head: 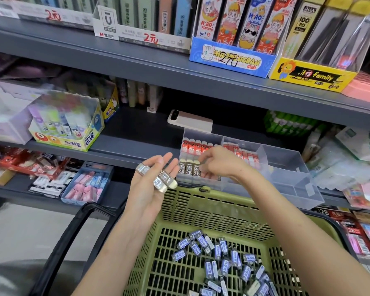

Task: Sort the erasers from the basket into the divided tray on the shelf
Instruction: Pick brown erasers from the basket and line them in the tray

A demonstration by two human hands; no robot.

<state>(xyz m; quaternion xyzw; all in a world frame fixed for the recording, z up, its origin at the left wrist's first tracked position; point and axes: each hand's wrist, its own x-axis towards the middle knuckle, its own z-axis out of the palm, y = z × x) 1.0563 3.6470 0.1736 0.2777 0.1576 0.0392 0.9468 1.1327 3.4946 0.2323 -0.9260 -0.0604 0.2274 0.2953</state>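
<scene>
Erasers (164, 181) lay loose on the flat-open left hand (146, 190) and could slide off; whether the curled right hand (218, 165) held anything was unclear.

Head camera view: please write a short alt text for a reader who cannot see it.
A person's right hand reaches into a clear divided tray on a shop shelf, at a row of 2B erasers, while the left hand carries several erasers. Below, a green basket holds many more.
</scene>
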